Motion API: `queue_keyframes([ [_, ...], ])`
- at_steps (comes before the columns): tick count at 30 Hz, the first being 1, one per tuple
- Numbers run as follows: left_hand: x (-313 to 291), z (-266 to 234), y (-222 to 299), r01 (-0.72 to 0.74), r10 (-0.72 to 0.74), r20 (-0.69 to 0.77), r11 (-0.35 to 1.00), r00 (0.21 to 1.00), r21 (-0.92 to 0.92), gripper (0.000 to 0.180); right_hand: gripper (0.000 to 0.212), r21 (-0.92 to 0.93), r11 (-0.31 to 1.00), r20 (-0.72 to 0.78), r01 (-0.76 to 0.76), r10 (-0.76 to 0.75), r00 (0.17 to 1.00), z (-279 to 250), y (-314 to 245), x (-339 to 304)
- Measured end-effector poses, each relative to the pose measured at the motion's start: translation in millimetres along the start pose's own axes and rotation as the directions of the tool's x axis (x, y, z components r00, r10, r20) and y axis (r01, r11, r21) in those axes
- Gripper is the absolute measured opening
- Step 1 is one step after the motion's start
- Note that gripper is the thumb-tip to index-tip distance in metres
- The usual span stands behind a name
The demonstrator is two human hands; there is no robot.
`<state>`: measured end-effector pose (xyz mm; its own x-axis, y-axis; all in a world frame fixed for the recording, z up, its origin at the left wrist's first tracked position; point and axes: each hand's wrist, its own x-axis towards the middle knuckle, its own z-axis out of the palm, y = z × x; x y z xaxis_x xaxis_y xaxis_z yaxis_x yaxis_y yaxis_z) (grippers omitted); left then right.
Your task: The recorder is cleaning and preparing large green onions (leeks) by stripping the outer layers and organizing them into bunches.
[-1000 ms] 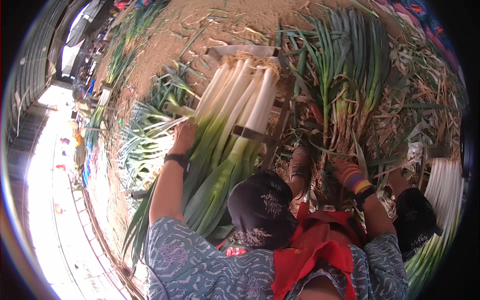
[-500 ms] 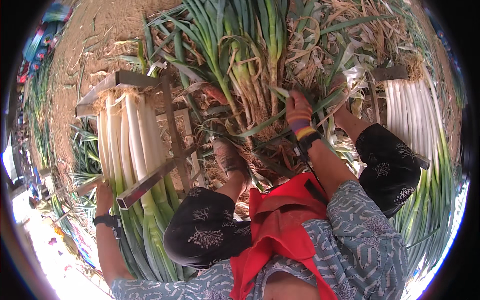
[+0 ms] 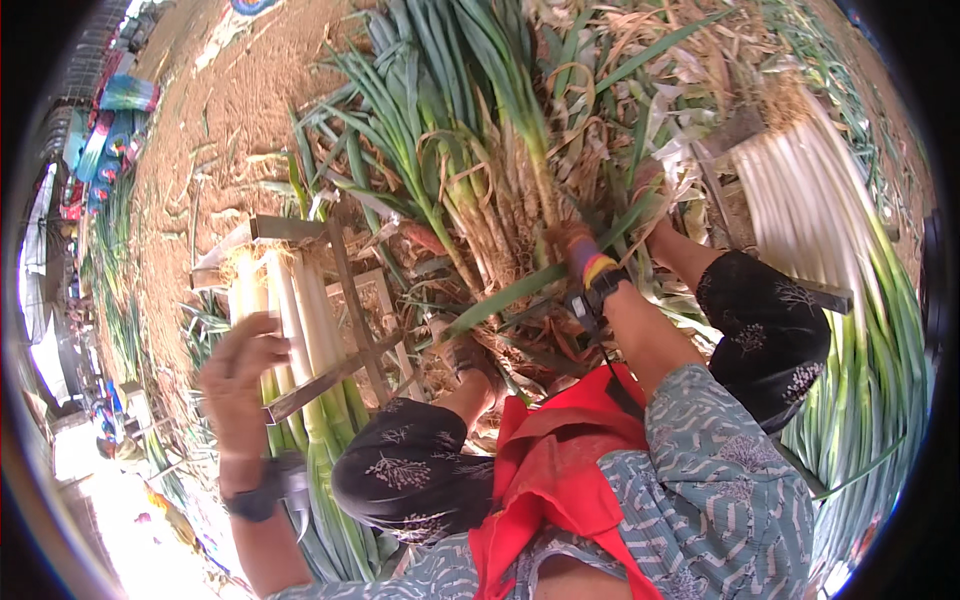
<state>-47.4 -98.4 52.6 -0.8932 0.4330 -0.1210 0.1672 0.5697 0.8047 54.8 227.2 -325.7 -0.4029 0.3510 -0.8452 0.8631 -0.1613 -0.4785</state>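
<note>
- Left hand (image 3: 240, 385) has come up since a half-second ago, fingers loosely curled, slightly apart
- clean leeks (image 3: 290, 300) in the metal rack (image 3: 330, 380), just right of those fingers
- right hand (image 3: 580, 250): muddy leeks (image 3: 472, 208) just left of its fingers, can't tell if they're gripping

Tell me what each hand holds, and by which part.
The bare left hand holds nothing visible. The striped-gloved right hand is at the lower ends of long green leeks; its grip is unclear.

No lettering, numbers, labels or signs can be read. From twelve o'clock right round the dial, no legible marks are found.
</note>
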Motion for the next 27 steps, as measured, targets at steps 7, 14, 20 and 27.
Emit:
queue_keyframes([
  [7, 19, 117, 6, 0.295, -0.18, 0.278, 0.838, 0.944, -0.459, 0.033, 0.04, 0.203, 0.756, 0.03, 0.623, -0.64, 0.767, 40, 11, -212],
  [14, 29, 141, -10, 0.288, -0.166, 0.241, 0.673, 0.956, -0.681, 0.029, 0.04, -0.468, 0.571, 0.151, 0.674, -0.701, 0.697, 20, 63, -298],
  [20, 11, 105, -23, 0.277, -0.32, 0.08, 0.637, 0.944, -0.719, 0.026, 0.043, -0.635, 0.356, 0.145, 0.686, -0.817, 0.558, 30, 74, -281],
  [27, -27, 81, -25, 0.118, -0.143, 0.04, 0.591, 0.989, -0.798, 0.031, 0.042, 0.154, 0.35, 0.193, 0.924, -0.928, 0.32, 58, -17, -272],
])
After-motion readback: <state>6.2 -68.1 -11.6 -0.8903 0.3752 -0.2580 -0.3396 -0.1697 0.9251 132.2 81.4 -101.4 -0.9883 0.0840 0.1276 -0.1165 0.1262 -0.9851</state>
